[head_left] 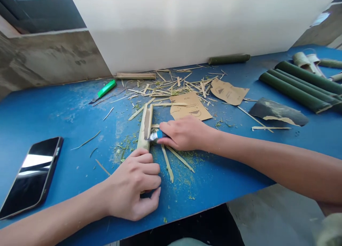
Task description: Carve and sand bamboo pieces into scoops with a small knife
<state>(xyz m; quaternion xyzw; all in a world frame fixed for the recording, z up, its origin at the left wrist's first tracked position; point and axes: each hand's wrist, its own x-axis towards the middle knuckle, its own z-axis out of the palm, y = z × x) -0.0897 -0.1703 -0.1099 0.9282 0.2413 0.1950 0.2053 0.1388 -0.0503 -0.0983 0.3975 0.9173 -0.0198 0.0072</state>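
On blue tabletop (80,132), w/ thin bamboo strips (178,81) beyond: pinning near end of split bamboo piece (143,134) under L hand (136,185), fingers curled closed. Gripping blue-handled tool (160,134) snugly in R hand (187,134), tip at piece's R edge; prob. a knife, but blurred. Best to brace firmly, shave shallow, keep L fingers off blade line.

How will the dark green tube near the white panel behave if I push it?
The tube would probably roll, because it looks round and lies on its side. The white panel close behind might stop it. It is likely stiff, since its sides look straight.
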